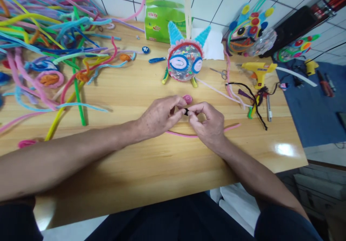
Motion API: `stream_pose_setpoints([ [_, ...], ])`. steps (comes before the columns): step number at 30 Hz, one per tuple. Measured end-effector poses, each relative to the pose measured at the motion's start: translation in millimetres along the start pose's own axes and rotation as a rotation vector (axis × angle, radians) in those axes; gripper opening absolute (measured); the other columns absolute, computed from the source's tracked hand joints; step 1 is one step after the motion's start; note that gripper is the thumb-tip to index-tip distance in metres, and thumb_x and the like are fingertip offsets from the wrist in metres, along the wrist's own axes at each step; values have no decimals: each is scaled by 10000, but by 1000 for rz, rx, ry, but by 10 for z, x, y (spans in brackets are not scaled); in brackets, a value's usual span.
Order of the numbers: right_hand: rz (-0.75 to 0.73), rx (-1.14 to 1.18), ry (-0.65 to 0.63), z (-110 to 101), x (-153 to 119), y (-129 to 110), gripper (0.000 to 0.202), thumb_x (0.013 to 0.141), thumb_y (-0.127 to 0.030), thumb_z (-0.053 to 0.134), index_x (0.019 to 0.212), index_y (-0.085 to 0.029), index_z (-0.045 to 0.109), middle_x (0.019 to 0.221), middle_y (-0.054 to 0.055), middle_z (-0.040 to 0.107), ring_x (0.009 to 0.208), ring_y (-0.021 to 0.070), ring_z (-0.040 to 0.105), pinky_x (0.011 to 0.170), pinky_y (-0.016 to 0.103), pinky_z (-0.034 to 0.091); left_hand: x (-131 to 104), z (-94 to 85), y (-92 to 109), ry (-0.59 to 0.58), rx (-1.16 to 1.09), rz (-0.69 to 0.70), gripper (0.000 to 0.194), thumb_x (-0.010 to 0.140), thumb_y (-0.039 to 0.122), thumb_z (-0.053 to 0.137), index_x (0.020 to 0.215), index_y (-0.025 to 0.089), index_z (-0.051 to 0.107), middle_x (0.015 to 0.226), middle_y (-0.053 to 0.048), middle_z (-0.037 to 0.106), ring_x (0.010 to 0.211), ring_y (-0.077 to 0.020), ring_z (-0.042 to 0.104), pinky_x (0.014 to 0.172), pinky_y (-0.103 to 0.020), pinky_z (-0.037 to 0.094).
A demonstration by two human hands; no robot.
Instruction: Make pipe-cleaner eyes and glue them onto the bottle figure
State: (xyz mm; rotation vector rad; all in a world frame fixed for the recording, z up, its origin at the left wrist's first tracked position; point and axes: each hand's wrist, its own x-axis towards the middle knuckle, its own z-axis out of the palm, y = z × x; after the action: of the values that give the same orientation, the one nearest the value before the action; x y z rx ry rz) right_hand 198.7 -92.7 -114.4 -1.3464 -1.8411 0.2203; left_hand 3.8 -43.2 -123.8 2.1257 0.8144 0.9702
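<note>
Over the middle of the wooden table, my left hand (164, 116) and my right hand (208, 122) meet fingertip to fingertip. Both pinch a small black piece (186, 112), mostly hidden by the fingers; its exact kind cannot be made out. Just beyond the fingertips is a pink coil (187, 99), apparently of pipe cleaner. Beneath the hands a pink pipe cleaner (181, 134) lies across the table. Farther back stands a round, clear-bodied figure (185, 73) with blue pointed ears, blue-rimmed eyes and yellow-green legs.
Many coloured pipe cleaners (35, 49) pile up at the left. A green tissue pack (156, 21) stands against the tiled wall. Scissors (219, 72), a yellow glue gun (259, 71) and a pen (269, 108) lie at the right. Decorated figures (240, 40) stand at the back right.
</note>
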Motion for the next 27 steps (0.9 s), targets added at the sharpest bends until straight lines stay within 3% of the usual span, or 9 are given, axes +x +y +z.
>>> stream_pose_setpoints([
  [8,-1,74,-60,-1,-4,61,164,877,-100,631,895,-250,695,778,-41,744,696,136,695,694,268,571,47,-10,21,-65,-171,-155,81,909,152,630,845,162,679,680,44,631,589,-78,512,593,-203,414],
  [13,-57,102,-113,-96,55,127,164,923,-138,671,1039,-246,710,895,-10,761,782,151,718,775,301,597,73,-16,19,-37,-278,-248,115,912,223,633,848,154,700,747,6,706,643,-95,574,624,-214,456],
  [17,-152,102,-160,-144,89,183,280,931,-176,716,1196,-263,705,973,14,757,857,178,730,821,336,606,96,-46,17,-19,-351,-319,132,898,250,649,859,148,722,797,-14,753,688,-108,624,675,-223,504],
  [22,-169,79,-155,-122,62,164,257,960,-150,705,1180,-280,729,903,-12,767,820,158,740,793,295,595,108,-50,22,-47,-412,-344,159,885,289,670,830,147,717,761,-12,735,665,-103,607,646,-216,501],
  [27,-91,83,-164,-114,35,95,238,933,-141,699,1122,-271,762,884,-17,775,810,155,741,795,289,592,98,-23,33,-54,-403,-350,139,861,275,679,799,151,699,739,-9,715,644,-97,586,614,-206,483],
])
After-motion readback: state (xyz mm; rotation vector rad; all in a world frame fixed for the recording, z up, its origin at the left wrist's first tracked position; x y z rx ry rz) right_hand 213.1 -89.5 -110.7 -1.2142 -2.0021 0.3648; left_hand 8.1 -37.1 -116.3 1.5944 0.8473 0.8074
